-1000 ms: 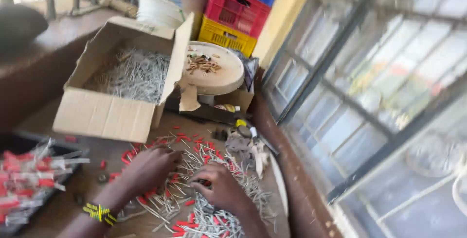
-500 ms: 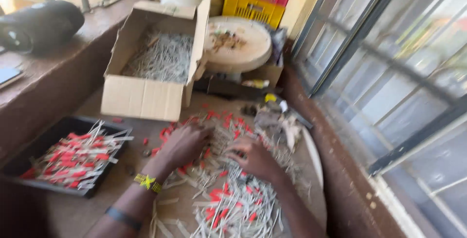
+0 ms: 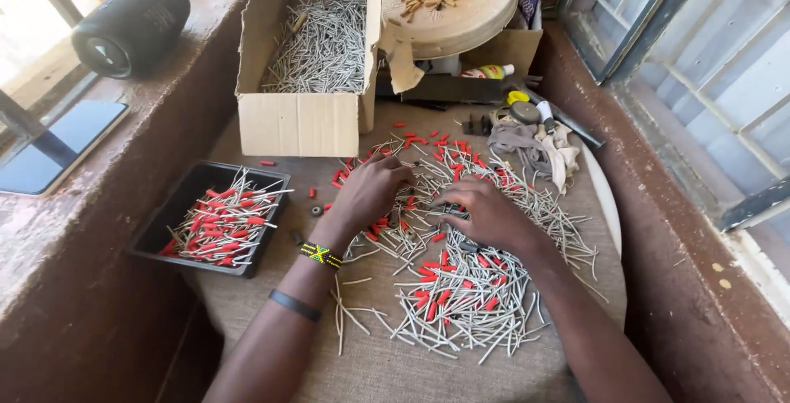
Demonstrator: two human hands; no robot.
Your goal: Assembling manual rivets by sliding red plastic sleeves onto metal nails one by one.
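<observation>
Head view: left hand (image 3: 370,193) curled, fingertips down in the loose heap of thin grey metal pins and short red plastic sleeves (image 3: 461,279) on the burlap-covered table (image 3: 395,370); right hand (image 3: 485,214) also curled on the heap, exact pinch can't be told. Best approach, imo: pick one pin + one sleeve at a time, keep finished ones in the black plastic tray (image 3: 177,205) at left. Open cardboard box of grey pins (image 3: 304,119) sits behind.

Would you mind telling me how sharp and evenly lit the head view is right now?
Head view: sharp on both hands, left hand and right hand, and on the pins; soft daylight on the cloth; window at right bright and washed out; straight edges bow near the frame borders.
</observation>
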